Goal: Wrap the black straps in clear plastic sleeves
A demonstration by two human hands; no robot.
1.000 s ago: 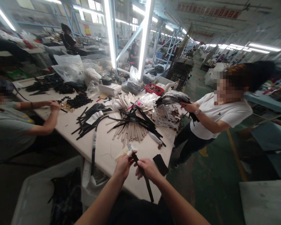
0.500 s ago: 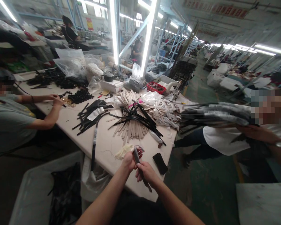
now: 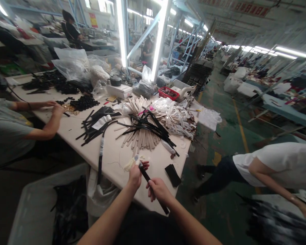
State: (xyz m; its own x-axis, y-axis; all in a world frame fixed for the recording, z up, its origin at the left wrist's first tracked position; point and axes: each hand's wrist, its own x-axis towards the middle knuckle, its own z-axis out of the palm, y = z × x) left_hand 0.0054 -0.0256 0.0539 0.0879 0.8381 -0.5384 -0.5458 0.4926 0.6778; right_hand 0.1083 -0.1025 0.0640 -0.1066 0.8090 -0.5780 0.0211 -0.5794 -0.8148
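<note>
A flat black strap runs between my hands, slanting down to the right over the table's near corner. My left hand grips its upper end, where a small whitish piece shows at the fingertips. Lower down, my right hand pinches the strap between thumb and fingers, and the free end hangs past it. A crumpled cream cloth lies just behind my left hand. Right of my hands is a small stack of black rectangular pieces.
Bundles of beige strips and black strips cover the table's middle. A red basket stands behind. One person works at the left; another person is in the right aisle. A plastic bin stands lower left.
The strap, earlier blurred and greyish, now shows clearly black and straighter. My hands have shifted slightly left. The person at right has lowered the bundle of black strips from table height to lower right.
</note>
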